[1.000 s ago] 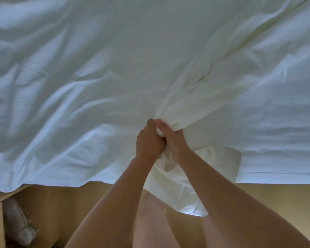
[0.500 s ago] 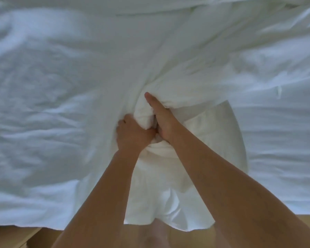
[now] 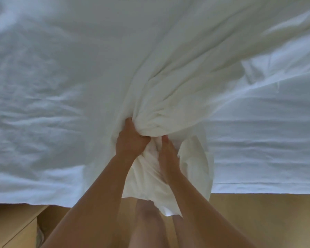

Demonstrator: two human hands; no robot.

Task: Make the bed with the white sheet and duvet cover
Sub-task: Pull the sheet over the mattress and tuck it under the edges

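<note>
A white sheet [image 3: 43,122] covers the bed across the whole upper view. On top of it lies the white duvet cover [image 3: 195,77], bunched into a thick gather at the near edge and fanning out toward the far right. My left hand [image 3: 131,140] grips the top of the gather. My right hand [image 3: 168,154] holds the folds just below and to the right. A loose end of the cover [image 3: 168,194] hangs over the bed's edge between my forearms.
The bed's near edge [image 3: 258,191] runs across the lower view. Below it is tan floor [image 3: 267,221]. A light wooden piece of furniture [image 3: 13,228] stands at the lower left. My legs [image 3: 147,226] are close to the bed.
Both hands have pulled the bunched cover back toward the bed's near edge. The left hand has moved up onto the top of the gather, and the right hand now sits lower.
</note>
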